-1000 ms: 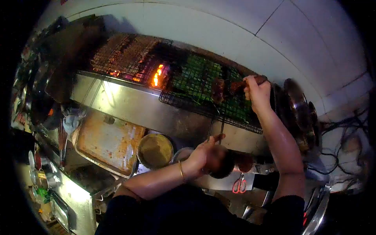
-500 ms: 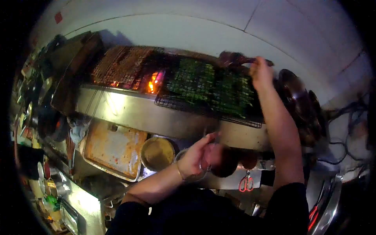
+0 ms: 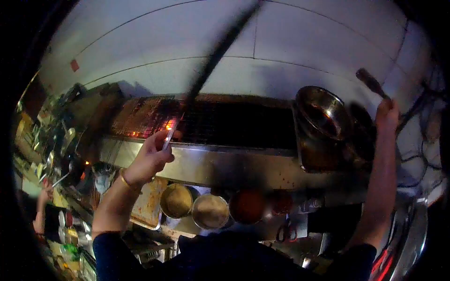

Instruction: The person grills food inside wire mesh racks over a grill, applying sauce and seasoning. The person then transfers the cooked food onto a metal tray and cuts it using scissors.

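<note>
Head view: what looks like a grill rack (image 3: 220, 51), dark and blurred, is tilted up on edge against the view of the tiled wall (image 3: 300, 37), above the left half of the grill (image 3: 211, 161). The left hand (image 3: 154, 152) is closed round its metal handle (image 3: 171, 132), over the grill's front edge, and a flame (image 3: 168, 126) shows close to the fingers. A firm, even grip seems best, with the knuckles clear of that heat and any tilt slow, so that nothing slides out. Past the grill's right end, the right hand (image 3: 388, 116) is wrapped round a brush (image 3: 370, 83), well apart from the rack, which should leave room for the tilt. A round pan (image 3: 335, 105) sits at the grill's right end; pots (image 3: 211, 227) stand before its front edge.
</note>
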A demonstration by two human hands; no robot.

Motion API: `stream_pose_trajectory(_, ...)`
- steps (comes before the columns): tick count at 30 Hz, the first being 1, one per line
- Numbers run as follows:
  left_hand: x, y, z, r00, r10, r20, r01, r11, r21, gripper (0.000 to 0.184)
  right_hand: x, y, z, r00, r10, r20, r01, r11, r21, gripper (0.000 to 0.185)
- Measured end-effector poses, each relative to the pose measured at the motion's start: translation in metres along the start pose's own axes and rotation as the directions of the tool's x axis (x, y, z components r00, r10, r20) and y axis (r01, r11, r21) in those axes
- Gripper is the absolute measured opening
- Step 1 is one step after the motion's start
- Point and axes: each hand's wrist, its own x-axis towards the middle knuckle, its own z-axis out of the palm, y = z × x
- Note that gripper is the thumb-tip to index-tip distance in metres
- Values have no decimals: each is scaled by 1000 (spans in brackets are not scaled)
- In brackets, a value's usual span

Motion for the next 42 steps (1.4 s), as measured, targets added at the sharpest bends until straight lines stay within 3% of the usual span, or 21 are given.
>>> stream_pose_trajectory(3, 11, -29, 24, 995, 93, -34, -88, 988, 131, 51, -23, -23, 20, 999, 13, 45, -2, 975, -224, 19)
stream_pose_trajectory(5, 18, -68, 26, 984, 180, -12, -153, 867, 474, 48, -27, -18, 36, 992, -13, 122, 48, 956, -289, 19)
stream_pose_trajectory(7, 26, -100, 29, 989, 139, -57, -78, 800, 594, 50, -39, -19, 61, 942, 72, 327, -79, 997, 8, 19)
stream_pose_trajectory(9, 29, -118, 42, 990, 127, -56, -63, 770, 635, 50, -102, -64, 120, 755, 138, 641, -529, 705, 472, 21)
stream_pose_trajectory(11, 31, -136, 53, 992, 121, -42, -71, 796, 601, 49, -167, -130, 193, 818, 477, 322, -562, 781, 271, 23)
stream_pose_trajectory(12, 25, -120, 63, 997, -73, -38, 82, 847, 525, 52, -180, -130, 210, 835, 381, 398, -466, 873, 142, 24)
stream_pose_trajectory(13, 28, -140, 68, 999, 32, -10, -25, 910, 414, 52, -191, -125, 225, 827, 288, 483, -342, 940, 24, 24)
stream_pose_trajectory(15, 33, -191, 81, 969, 248, 2, -245, 955, 166, 52, -214, -110, 263, 887, 348, 303, -327, 937, -119, 24)
stream_pose_trajectory(19, 21, -136, 106, 926, -296, 236, 377, 777, -504, 50, -241, -33, 311, 870, 107, 481, 152, 870, -469, 26)
stream_pose_trajectory(20, 22, -137, 108, 891, -349, 290, 454, 705, -545, 48, -228, -48, 311, 820, 389, 421, -192, 879, -437, 26)
stream_pose_trajectory(21, 24, -140, 108, 851, -398, 344, 525, 622, -581, 47, -213, -52, 314, 810, 390, 437, -201, 886, -418, 25)
stream_pose_trajectory(23, 27, -166, 104, 783, -186, 593, 619, 316, -718, 42, -212, -58, 332, 859, 371, 354, -272, 915, -299, 25)
stream_pose_trajectory(24, 29, -175, 107, 744, -3, 668, 658, 175, -732, 40, -212, -12, 340, 914, 118, 388, 77, 889, -452, 26)
stream_pose_trajectory(25, 31, -184, 107, 694, 184, 696, 703, 34, -710, 39, -204, 4, 349, 886, 192, 421, 74, 839, -540, 27)
stream_pose_trajectory(29, 36, -205, 127, 813, -273, 515, 583, 371, -723, 36, -195, -71, 351, 815, 253, 521, 95, 829, -552, 20)
stream_pose_trajectory(30, 34, -199, 126, 812, -276, 514, 584, 371, -722, 37, -212, -67, 341, 746, 111, 657, 299, 825, -479, 18)
stream_pose_trajectory(32, 26, -191, 121, 824, -287, 488, 560, 542, -627, 38, -249, -50, 315, 497, -139, 857, 637, 729, -251, 14)
stream_pose_trajectory(33, 26, -188, 117, 841, -282, 462, 511, 696, -504, 38, -254, -64, 304, 261, -128, 957, 793, 594, -137, 14)
stream_pose_trajectory(34, 27, -181, 114, 857, -251, 450, 447, 796, -408, 36, -257, -83, 301, 220, -112, 969, 780, 617, -106, 18)
stream_pose_trajectory(40, 31, -165, 114, 872, -148, 466, 286, 928, -239, 33, -284, -132, 282, 60, -2, 998, 853, 519, -50, 14)
stream_pose_trajectory(42, 30, -164, 114, 861, -148, 487, 306, 915, -264, 34, -286, -144, 310, 400, -45, 915, 379, 918, -120, 12)
